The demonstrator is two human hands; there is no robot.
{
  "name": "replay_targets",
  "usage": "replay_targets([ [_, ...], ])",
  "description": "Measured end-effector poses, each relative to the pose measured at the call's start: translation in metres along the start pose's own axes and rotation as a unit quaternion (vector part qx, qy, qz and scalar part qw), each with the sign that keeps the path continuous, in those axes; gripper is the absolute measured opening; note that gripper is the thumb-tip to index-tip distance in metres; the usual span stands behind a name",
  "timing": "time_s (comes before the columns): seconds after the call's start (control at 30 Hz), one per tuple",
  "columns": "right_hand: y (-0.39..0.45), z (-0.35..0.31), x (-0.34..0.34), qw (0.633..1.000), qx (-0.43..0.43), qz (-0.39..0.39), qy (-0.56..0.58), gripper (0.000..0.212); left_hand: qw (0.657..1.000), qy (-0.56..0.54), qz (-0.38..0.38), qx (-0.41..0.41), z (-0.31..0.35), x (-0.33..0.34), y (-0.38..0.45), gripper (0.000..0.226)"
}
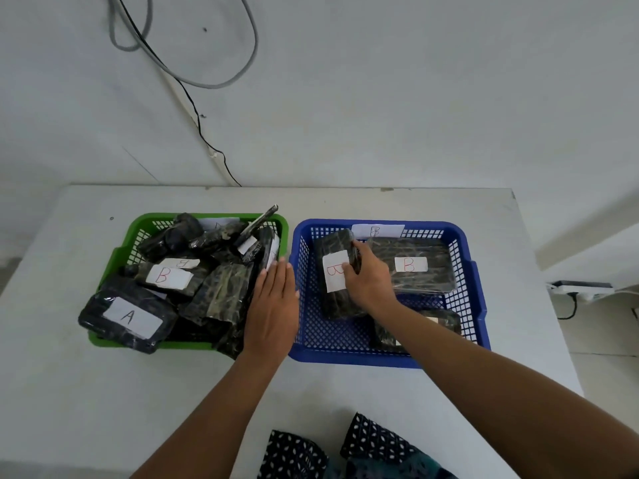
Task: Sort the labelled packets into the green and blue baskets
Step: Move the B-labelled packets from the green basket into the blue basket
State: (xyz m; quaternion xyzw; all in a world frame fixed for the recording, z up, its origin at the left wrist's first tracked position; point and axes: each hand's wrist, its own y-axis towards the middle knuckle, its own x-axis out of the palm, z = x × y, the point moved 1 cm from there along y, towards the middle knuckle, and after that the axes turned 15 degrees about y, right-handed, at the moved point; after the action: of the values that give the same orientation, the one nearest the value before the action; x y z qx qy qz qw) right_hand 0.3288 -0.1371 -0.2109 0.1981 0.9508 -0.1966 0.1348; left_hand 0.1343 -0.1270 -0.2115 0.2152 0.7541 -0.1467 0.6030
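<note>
Bare forearms, dark white-dotted garment (366,447) at the lap

Green basket (121,254), blue basket (479,288), dark mottled packets (420,267)

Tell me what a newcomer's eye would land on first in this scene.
Two bright baskets side by side on the white table: the green basket on the left, heaped with dark wrapped packets, among them a packet labelled A at its near corner. In the blue basket, the right hand grips a packet labelled B, while the left hand lies flat, fingers straight, between the baskets.
</note>
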Motion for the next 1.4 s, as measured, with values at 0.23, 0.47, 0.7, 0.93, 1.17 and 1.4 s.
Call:
replay_targets([
  [0.23, -0.025, 0.020, 0.023, 0.987, -0.096, -0.049, -0.117, 0.058, 0.999, -0.013, 0.031, -0.007, 0.000, 0.010, -0.003, 0.050],
  [0.47, -0.033, 0.044, 0.012, 0.905, -0.222, -0.174, -0.317, 0.079, 0.998, -0.041, 0.048, -0.011, -0.001, 0.008, -0.004, 0.050],
  [0.7, -0.034, 0.046, 0.017, 0.914, -0.200, -0.146, -0.323, 0.082, 0.998, -0.041, 0.039, -0.001, -0.005, 0.007, -0.003, 0.048],
  [0.93, -0.038, 0.021, 0.009, 0.946, -0.219, -0.076, -0.227, 0.056, 0.982, -0.188, 0.029, -0.013, -0.012, -0.024, 0.000, 0.045],
  [1.17, -0.042, -0.036, 0.037, 0.928, -0.346, -0.044, -0.133, 0.034, 0.960, -0.245, 0.123, -0.058, -0.072, -0.066, -0.003, 0.034],
  [1.4, -0.058, -0.058, 0.091, 0.816, -0.486, -0.231, -0.211, 0.060, 0.990, -0.127, 0.035, -0.049, -0.136, -0.040, -0.036, 0.039],
])
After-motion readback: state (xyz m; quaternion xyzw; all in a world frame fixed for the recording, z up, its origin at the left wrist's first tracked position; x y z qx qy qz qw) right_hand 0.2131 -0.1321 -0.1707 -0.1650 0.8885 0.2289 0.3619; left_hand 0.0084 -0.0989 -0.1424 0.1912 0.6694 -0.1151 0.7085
